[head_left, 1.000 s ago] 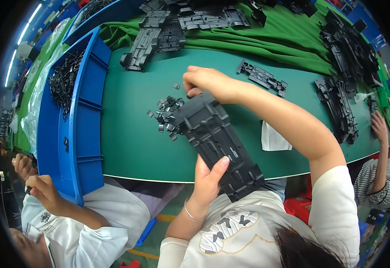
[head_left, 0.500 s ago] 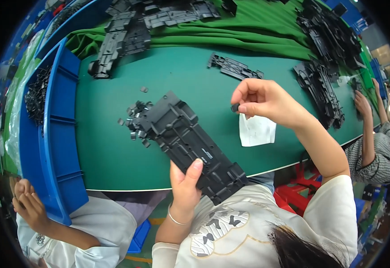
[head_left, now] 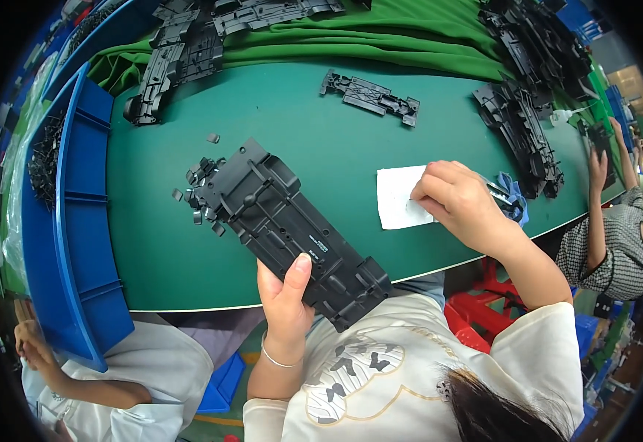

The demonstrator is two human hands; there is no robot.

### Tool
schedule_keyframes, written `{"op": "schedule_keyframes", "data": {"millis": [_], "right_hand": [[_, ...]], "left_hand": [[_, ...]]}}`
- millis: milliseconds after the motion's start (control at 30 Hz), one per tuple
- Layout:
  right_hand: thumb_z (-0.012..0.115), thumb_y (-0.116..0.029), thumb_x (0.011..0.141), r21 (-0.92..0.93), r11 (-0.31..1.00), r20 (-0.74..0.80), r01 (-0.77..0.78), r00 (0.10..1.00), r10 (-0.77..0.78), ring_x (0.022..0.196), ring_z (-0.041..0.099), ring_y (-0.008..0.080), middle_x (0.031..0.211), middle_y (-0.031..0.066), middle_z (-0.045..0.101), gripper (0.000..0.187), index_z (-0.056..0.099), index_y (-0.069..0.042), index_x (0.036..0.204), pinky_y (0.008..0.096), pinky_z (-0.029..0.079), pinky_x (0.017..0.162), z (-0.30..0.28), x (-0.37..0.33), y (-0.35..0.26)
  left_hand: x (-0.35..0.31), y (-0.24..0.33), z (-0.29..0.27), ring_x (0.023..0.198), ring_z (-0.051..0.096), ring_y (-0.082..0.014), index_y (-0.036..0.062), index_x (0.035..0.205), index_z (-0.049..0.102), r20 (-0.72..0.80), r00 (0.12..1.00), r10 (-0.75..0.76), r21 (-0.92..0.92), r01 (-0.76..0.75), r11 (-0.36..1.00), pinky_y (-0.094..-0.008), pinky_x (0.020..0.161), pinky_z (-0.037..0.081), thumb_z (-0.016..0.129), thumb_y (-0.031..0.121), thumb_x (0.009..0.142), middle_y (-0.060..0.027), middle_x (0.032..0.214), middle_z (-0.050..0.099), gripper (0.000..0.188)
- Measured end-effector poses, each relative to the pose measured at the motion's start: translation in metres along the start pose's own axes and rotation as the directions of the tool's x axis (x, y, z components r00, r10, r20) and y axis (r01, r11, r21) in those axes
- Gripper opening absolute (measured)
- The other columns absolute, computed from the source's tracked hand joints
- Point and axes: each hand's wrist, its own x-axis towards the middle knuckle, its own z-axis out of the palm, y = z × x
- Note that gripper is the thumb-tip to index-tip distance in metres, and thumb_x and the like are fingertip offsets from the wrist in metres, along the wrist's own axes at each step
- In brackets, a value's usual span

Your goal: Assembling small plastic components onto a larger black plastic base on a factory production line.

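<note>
My left hand (head_left: 285, 295) grips a long black plastic toy-car chassis (head_left: 292, 221) near its closer end, thumb on top. The chassis is tilted, its far end pointing to the upper left. Beside that far end lies a heap of small dark pieces (head_left: 198, 193), a few of them scattered apart. My right hand (head_left: 465, 202) is over a white sheet (head_left: 395, 193) with tiny specks on it, its fingers pinched together at the sheet's right part. Whatever is between those fingertips, if anything, is hidden.
A blue bin (head_left: 93, 221) with dark parts stands left. Another black chassis part (head_left: 371, 97) lies at the back; more chassis (head_left: 517, 136) are stacked right. Green cloth (head_left: 366, 44) runs across the back. A blue rag (head_left: 514, 193) lies beyond my right hand. Co-workers sit on both sides.
My right hand has come down and toward me onto the white sheet; the small dark piece it pinched before no longer shows. The left hand still holds the chassis.
</note>
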Motion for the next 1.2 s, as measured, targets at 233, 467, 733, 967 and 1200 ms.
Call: {"op": "schedule_keyframes", "data": {"millis": [233,467,733,967,1200], "right_hand": [[0.055,0.003,0.058,-0.028,1.0,-0.032,0.008,0.999,-0.009,0.064,0.047,0.026,0.069,0.0081,0.047,0.017,0.046,-0.004,0.071,0.0331,0.037,0.06,0.002,-0.002,0.002],[0.054,0.003,0.059,-0.023,1.0,-0.057,-0.015,0.998,0.014,0.064,0.046,0.0252,0.066,0.0082,0.046,0.016,0.043,-0.004,0.068,0.0326,0.036,0.057,0.001,-0.001,0.002],[0.055,0.002,0.061,-0.105,0.994,-0.064,0.034,0.997,-0.041,0.063,0.047,0.0227,0.066,0.0074,0.047,0.015,0.044,-0.004,0.069,0.0295,0.037,0.057,-0.001,-0.001,0.001],[0.064,-0.011,0.069,0.924,0.032,0.344,-0.382,0.863,0.369,0.062,0.047,0.0083,0.069,0.0032,0.051,0.02,0.047,-0.003,0.077,0.02,0.039,0.057,-0.009,0.005,-0.003],[0.059,-0.002,0.071,0.941,0.137,0.249,-0.31,0.906,0.342,0.069,0.05,0.0079,0.077,0.0026,0.053,0.013,0.05,-0.001,0.081,0.0205,0.041,0.063,-0.004,0.007,-0.025]], "left_hand": [[0.0,0.001,0.0,0.083,0.053,-0.0169,-0.001,0.109,0.036,-0.011,1.0,0.0,0.014,0.001,1.0,-0.0283,0.073,0.044,0.047,0.007,0.077,-0.01,0.096,0.051,0.035],[0.001,0.002,0.002,0.084,0.053,-0.0171,-0.0012,0.109,0.036,-0.007,1.0,0.0,0.015,0.001,1.0,-0.0289,0.074,0.044,0.047,0.007,0.076,-0.0103,0.096,0.051,0.036],[0.001,0.001,0.002,0.085,0.052,-0.0172,-0.0015,0.108,0.037,0.001,1.0,0.01,0.003,-0.01,1.0,-0.0287,0.075,0.043,0.047,0.008,0.076,-0.0104,0.096,0.051,0.035],[0.001,0.001,0.001,0.085,0.052,-0.0171,-0.0013,0.108,0.037,0.022,1.0,-0.018,0.016,0.017,1.0,-0.029,0.074,0.043,0.048,0.008,0.077,-0.0101,0.095,0.051,0.034],[0.002,0.002,-0.001,0.09,0.046,-0.0131,0.0005,0.11,0.035,0.033,0.998,-0.058,-0.027,0.059,0.998,-0.0268,0.081,0.037,0.048,0.005,0.078,-0.0074,0.101,0.046,0.035]]}}
